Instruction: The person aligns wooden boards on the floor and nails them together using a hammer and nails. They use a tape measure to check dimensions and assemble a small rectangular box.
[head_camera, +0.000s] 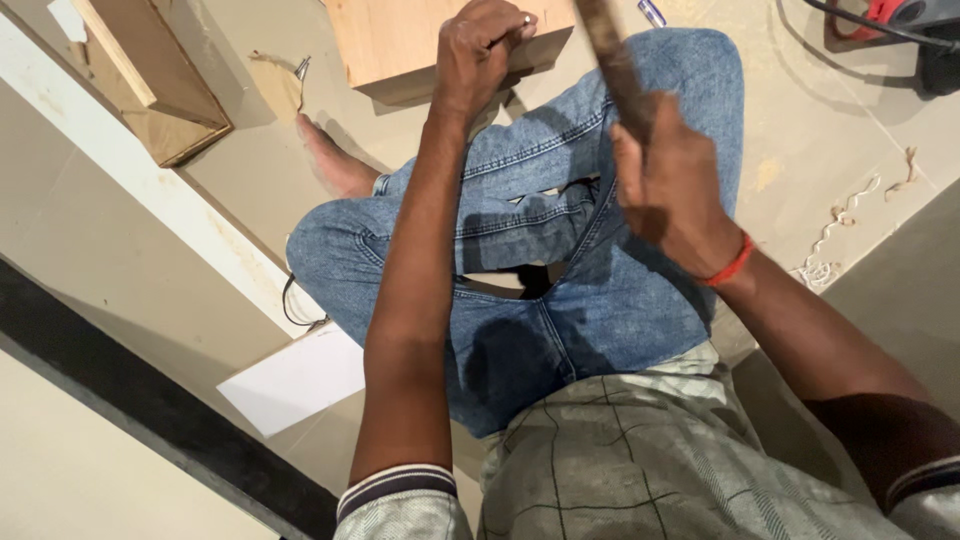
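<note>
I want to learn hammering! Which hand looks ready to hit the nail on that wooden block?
Probably the right hand: it grips the raised wooden handle above the knee. The left hand is busy pinching a thin nail against the wooden block.

A long white-painted wooden strip (150, 180) runs diagonally across the beige tiled floor (840, 130). Beside it, at upper left, lies a flat brown plywood panel (150, 90). A white rectangular sheet (295, 380) rests on the floor near a thin black cable (292, 312). Pale curled wood shavings (835, 235) are scattered at right, and a red-and-black power tool (915, 30) sits in the top right corner.
</note>
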